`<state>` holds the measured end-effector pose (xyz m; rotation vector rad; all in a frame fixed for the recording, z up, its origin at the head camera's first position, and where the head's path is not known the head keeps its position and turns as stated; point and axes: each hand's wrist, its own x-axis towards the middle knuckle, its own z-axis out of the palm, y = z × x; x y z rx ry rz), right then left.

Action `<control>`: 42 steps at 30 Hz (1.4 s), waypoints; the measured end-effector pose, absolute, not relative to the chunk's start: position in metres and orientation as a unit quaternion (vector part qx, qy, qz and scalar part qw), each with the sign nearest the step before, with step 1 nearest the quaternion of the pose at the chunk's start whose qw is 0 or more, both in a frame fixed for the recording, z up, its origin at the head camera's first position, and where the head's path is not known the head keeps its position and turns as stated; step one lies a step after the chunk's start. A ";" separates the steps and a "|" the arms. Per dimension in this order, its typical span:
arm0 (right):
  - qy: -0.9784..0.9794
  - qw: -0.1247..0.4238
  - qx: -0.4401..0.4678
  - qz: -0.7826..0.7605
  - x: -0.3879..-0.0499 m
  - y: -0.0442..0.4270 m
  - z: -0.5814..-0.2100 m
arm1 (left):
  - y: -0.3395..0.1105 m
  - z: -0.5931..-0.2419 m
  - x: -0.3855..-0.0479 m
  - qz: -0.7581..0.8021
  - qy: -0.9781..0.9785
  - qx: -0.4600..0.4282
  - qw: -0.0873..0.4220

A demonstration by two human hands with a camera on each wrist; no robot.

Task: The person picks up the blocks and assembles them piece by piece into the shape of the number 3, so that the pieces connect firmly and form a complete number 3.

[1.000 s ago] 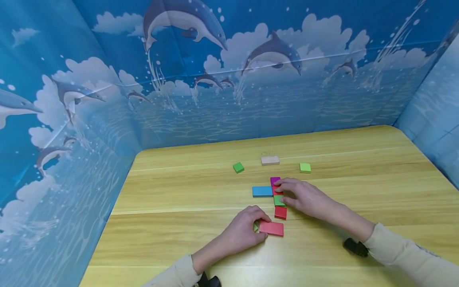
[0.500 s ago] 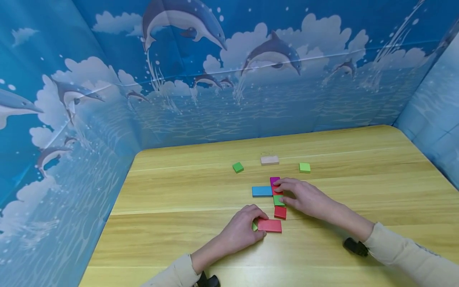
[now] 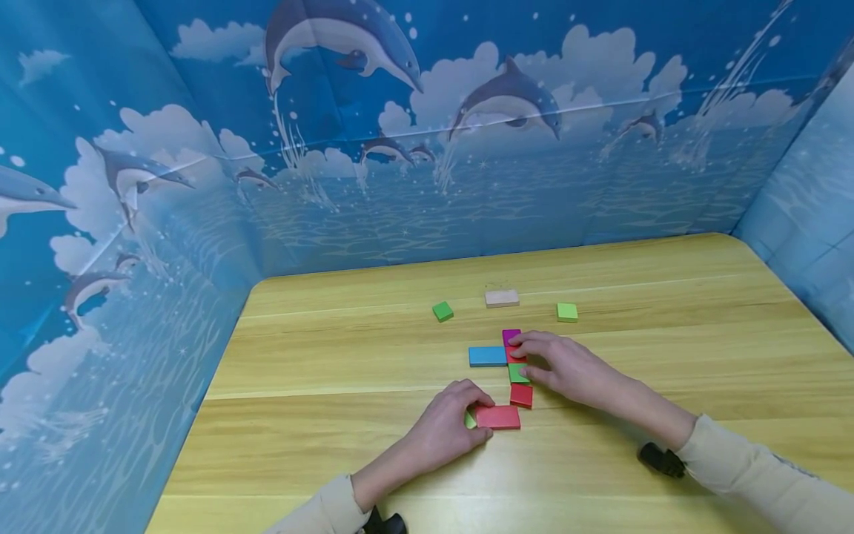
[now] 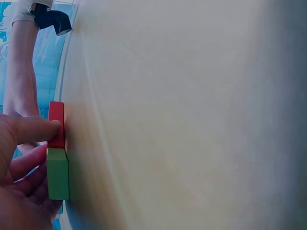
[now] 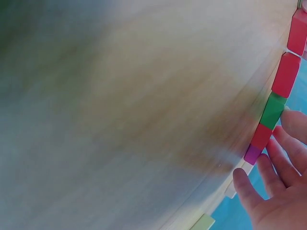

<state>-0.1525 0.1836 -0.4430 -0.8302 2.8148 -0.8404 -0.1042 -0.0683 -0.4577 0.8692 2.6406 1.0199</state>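
My left hand [image 3: 447, 426] pinches a flat pinkish-red rectangular block [image 3: 498, 417] between thumb and fingers. Against that block's left end sits a light green block [image 4: 58, 175], partly covered by the hand in the head view. Further up, my right hand [image 3: 575, 367] has its fingertips at a column of small blocks: purple [image 3: 510, 337], red [image 3: 510, 359] and green [image 3: 516, 374]. Its thumb touches the green one, and the fingers stay loosely bent. A blue rectangular block [image 3: 487, 357] lies left of the column. Below the column is another red block [image 3: 522, 396].
On the wooden table [image 3: 320, 356] behind the column lie a green block [image 3: 443, 311], a pale pinkish block [image 3: 502, 298] and a lime block [image 3: 567, 312]. A dolphin-print curtain [image 3: 414, 200] borders the table's far and left sides.
My left hand has slid the pinkish-red block and the light green block to the left and slightly away from me. The right hand stays in place.
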 end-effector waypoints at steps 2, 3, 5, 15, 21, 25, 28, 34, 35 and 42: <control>0.921 0.045 -0.271 -0.276 -0.153 0.184 -0.443 | -0.069 -0.458 -0.105 0.344 0.888 0.292 0.090; 0.921 0.046 -0.270 -0.276 -0.153 0.183 -0.443 | -0.069 -0.458 -0.105 0.345 0.887 0.292 0.090; 0.921 0.047 -0.269 -0.277 -0.152 0.183 -0.443 | -0.069 -0.458 -0.105 0.347 0.887 0.292 0.090; 0.922 0.043 -0.267 -0.277 -0.152 0.183 -0.443 | -0.070 -0.458 -0.106 0.351 0.885 0.292 0.089; 0.922 0.041 -0.269 -0.278 -0.152 0.183 -0.444 | -0.070 -0.458 -0.106 0.355 0.884 0.290 0.091; 0.923 0.044 -0.268 -0.274 -0.152 0.184 -0.444 | -0.070 -0.458 -0.105 0.362 0.883 0.283 0.096; 0.922 0.044 -0.268 -0.275 -0.152 0.184 -0.444 | -0.070 -0.457 -0.104 0.367 0.883 0.275 0.102; 0.920 0.043 -0.269 -0.281 -0.152 0.183 -0.444 | -0.075 -0.455 -0.103 0.378 0.882 0.261 0.107; 0.920 0.043 -0.269 -0.281 -0.152 0.183 -0.444 | -0.076 -0.455 -0.103 0.379 0.881 0.261 0.105; 0.921 0.045 -0.268 -0.280 -0.153 0.183 -0.445 | -0.086 -0.455 -0.102 0.382 0.883 0.257 0.091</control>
